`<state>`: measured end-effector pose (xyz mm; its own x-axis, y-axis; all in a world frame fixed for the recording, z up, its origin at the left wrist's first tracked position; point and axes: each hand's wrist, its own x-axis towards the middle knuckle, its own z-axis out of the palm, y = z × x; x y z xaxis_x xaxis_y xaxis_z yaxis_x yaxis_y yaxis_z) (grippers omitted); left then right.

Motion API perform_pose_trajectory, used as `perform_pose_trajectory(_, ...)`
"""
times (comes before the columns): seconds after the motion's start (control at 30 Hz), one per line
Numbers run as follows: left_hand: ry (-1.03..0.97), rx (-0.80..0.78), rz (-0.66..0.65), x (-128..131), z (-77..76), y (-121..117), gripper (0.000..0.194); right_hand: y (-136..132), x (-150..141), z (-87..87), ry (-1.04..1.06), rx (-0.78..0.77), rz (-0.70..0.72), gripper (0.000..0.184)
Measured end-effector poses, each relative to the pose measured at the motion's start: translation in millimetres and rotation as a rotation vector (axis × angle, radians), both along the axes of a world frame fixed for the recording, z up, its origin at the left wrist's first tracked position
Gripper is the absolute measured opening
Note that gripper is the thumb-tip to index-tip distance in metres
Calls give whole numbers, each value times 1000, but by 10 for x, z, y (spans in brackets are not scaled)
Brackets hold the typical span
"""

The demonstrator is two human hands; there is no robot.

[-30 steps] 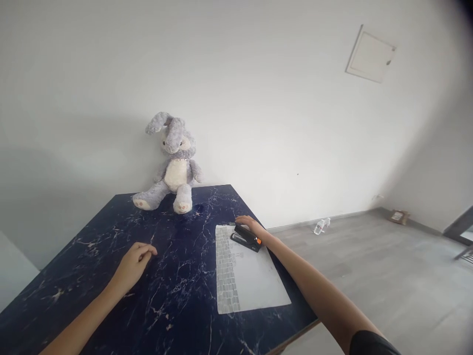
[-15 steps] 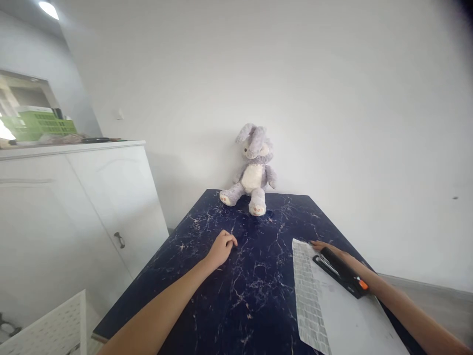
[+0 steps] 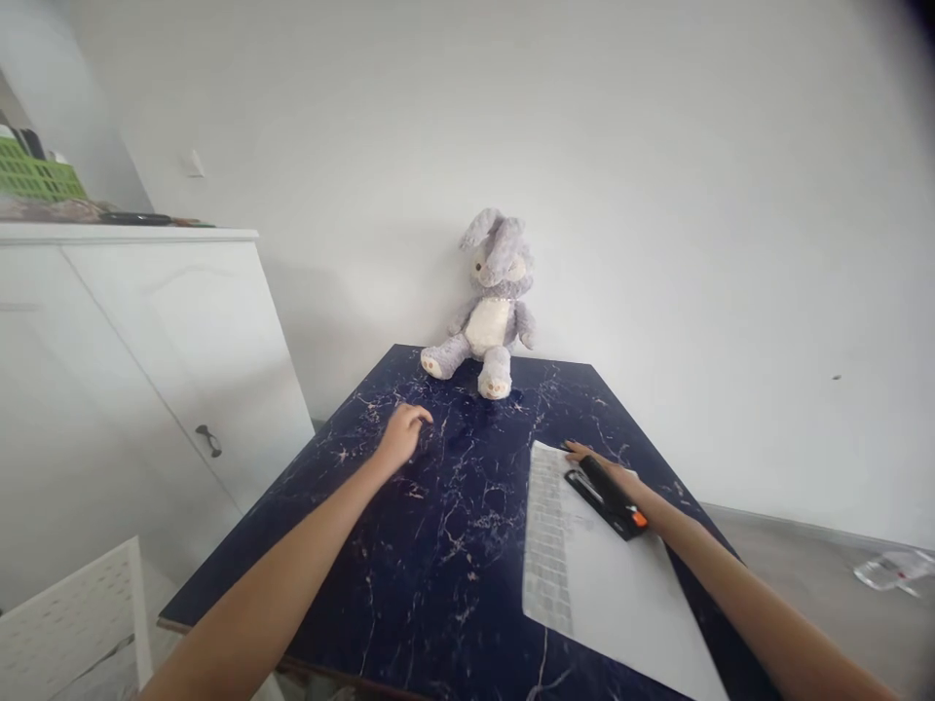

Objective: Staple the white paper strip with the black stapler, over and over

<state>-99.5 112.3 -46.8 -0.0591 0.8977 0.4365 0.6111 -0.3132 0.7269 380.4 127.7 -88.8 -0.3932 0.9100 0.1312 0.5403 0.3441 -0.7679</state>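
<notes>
1. Head view: here's your stapler (image 3: 605, 498), lying on the paper (image 3: 620, 599), right beside your right hand (image 3: 619, 473) and well apart from your left.
2. Your right hand reaches flat behind it, fingers extended, not clenched; contact with the stapler, can't tell.
3. Your left hand (image 3: 401, 435) curls loosely over the table (image 3: 453, 594), nothing visible in its grasp.

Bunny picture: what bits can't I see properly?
All in the head view:
Face of the bunny: partly behind its floppy ear.
Right hand: partly behind the stapler.
Green basket: cut off by the left edge.
Clear plastic thing on the floor: too blurred to name.
</notes>
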Motion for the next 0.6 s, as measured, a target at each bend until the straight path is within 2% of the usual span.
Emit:
perform_pose_trajectory(0.1,-83,-27,110,-516,82,154,26,43,-759,-10,5,77,20,42)
perform_pose_trajectory(0.23,-181,-120,191,-1161,72,202,26,153,-2102,25,-83,237,164,45)
perform_pose_trajectory(0.3,-199,-148,211,-1369,27,176,28,200,-2747,65,-174,299,269,48)
perform_pose_trajectory(0.37,-194,-168,212,-1497,-32,151,30,227,-3291,106,-224,326,295,48)
perform_pose_trajectory(0.47,-157,-195,175,-1591,-122,146,30,243,-3840,140,-270,339,379,49)
perform_pose_trajectory(0.53,-118,-208,134,-1619,-165,163,29,247,-4014,142,-286,338,430,50)
perform_pose_trajectory(0.6,-72,-214,94,-1632,-191,185,27,250,-4062,142,-286,329,456,50)
